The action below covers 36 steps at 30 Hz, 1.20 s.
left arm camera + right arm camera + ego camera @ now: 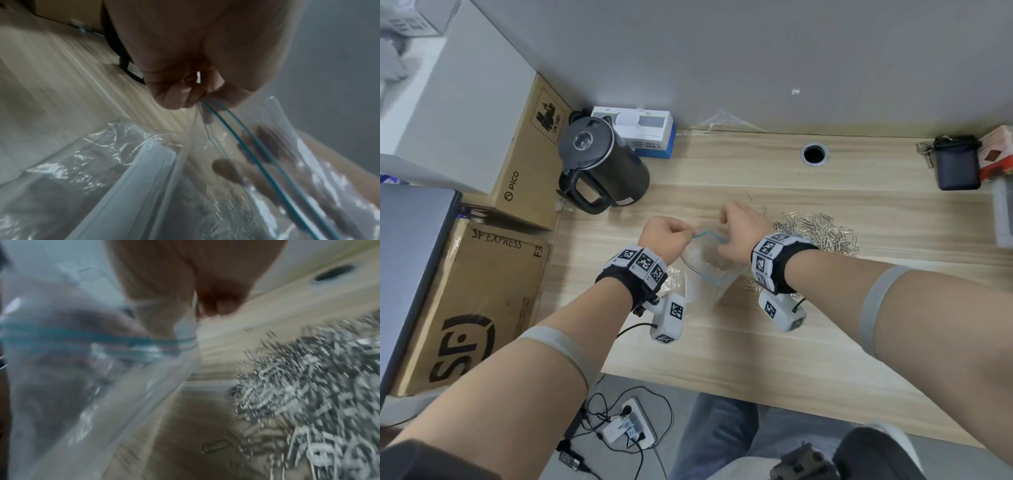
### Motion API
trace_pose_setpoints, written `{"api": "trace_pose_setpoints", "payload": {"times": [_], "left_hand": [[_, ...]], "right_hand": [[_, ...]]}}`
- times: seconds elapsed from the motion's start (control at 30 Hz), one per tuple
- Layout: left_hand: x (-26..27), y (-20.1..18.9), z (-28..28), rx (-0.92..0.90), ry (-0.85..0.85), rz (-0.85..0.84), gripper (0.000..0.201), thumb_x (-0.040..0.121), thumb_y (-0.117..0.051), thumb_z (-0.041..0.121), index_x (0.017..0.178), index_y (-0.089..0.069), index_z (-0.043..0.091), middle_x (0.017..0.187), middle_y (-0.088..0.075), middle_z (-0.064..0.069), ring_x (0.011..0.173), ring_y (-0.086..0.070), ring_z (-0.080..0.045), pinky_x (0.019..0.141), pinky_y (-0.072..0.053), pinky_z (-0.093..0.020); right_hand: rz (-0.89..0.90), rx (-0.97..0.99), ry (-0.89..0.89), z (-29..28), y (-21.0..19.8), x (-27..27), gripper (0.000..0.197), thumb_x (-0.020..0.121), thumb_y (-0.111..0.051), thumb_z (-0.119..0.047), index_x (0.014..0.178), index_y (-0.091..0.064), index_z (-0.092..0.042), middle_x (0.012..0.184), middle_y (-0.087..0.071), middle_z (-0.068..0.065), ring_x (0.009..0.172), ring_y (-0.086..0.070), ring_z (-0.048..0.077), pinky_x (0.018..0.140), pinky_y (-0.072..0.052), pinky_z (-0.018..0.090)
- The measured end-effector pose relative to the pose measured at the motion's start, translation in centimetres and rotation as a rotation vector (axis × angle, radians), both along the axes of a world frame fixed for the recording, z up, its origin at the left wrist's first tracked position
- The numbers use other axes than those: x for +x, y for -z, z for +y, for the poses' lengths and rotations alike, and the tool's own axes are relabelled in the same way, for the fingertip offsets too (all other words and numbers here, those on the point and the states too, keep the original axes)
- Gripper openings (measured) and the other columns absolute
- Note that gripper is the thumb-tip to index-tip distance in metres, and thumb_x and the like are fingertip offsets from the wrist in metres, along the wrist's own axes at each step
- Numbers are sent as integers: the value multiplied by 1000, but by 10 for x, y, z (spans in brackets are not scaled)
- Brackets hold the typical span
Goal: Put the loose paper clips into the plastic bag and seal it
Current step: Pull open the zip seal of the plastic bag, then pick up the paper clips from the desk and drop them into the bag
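Observation:
A clear plastic bag point(709, 270) with a blue zip strip hangs above the wooden desk point(756, 342), held up between both hands. My left hand point(671, 236) pinches the left end of the zip strip point(226, 129) between thumb and fingers. My right hand point(739, 229) pinches the right end of the bag point(144, 378). A big heap of silver paper clips point(822, 233) lies on the desk just right of my right wrist, and the same paper clips point(308, 394) fill the right side of the right wrist view. The bag's mouth gapes slightly.
A black kettle point(602, 164) stands at the back left, beside a white and blue box point(643, 133). Cardboard boxes point(472, 308) sit left of the desk. A black case point(957, 164) is at the back right, and a cable hole point(814, 154) behind. A second plastic sleeve point(82, 178) lies under the bag.

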State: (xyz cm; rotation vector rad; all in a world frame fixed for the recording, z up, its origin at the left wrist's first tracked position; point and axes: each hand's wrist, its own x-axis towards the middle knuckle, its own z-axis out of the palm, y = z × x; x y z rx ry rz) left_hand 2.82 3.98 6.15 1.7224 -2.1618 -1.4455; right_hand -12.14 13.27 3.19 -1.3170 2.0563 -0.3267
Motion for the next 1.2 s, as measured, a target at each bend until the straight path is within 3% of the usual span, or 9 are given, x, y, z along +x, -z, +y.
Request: {"api": "trace_pose_setpoints", "payload": {"times": [0.13,0.2,0.3,0.47,0.67,0.8,1.0,1.13,1.2], "left_hand": [[-10,-2,2,-53,30,-47,17,84,-62,10,80,-79,9,64,-65,6,60,-56,-9,60,-41,-21],[-15,-5,2,-73,37,-39,19,82,-61,10,78,-79,12,73,-72,3,70,-62,-11,66,-45,-21],[-24,-11,2,-67,76,-28,14,84,-65,12,76,-77,16,72,-71,6,69,-62,-10,65,-45,-22],[-26,-14,4,-21,225,3,13,76,-74,39,73,-77,27,86,-74,1,86,-66,-18,75,-56,-31],[0,-7,-4,-119,686,-27,117,46,-76,78,146,-44,26,150,-39,2,141,-35,-18,119,-30,-42],[13,5,-10,-296,951,-286,159,35,-70,89,161,-4,19,170,-7,-2,157,-1,-21,127,-2,-50],[17,16,-14,-409,916,-307,156,37,-83,76,159,-4,23,167,-13,4,156,-7,-20,124,2,-61],[9,13,-16,-404,835,-225,143,40,-86,68,155,-15,23,160,-27,7,150,-23,-16,124,1,-60],[6,13,-17,-399,788,-195,136,41,-86,65,152,-20,23,156,-31,7,148,-28,-15,124,-1,-60]], "right_hand": [[65,-124,-199,-6,-16,12,11,79,-61,-20,76,-52,-26,80,-60,-5,77,-58,24,64,-38,29],[17,6,-272,-9,-20,16,2,84,-61,-23,83,-61,-21,84,-65,-2,78,-59,22,65,-44,30],[-141,184,-143,-12,-11,15,22,88,-61,-28,99,-71,-11,97,-72,5,90,-67,27,77,-55,34],[-416,175,27,-9,-9,13,21,75,-57,-38,81,-64,-19,83,-63,0,79,-59,20,68,-46,28],[-545,201,85,-8,-3,2,32,61,-74,-32,93,-67,-31,88,-70,-5,82,-66,15,73,-56,31],[-588,204,74,-7,-6,0,54,60,-78,-33,111,-62,-28,103,-71,0,95,-69,19,76,-59,33],[-873,180,185,-6,-11,-3,66,79,-70,-5,138,-46,-25,105,-62,6,90,-67,21,50,-54,25],[-1126,150,301,-6,-15,-2,78,76,-65,4,142,-42,-30,93,-61,9,69,-70,14,60,-56,27],[-1254,186,329,-9,-18,-3,65,84,-66,-1,139,-45,-31,109,-65,19,85,-74,27,75,-60,43]]}}
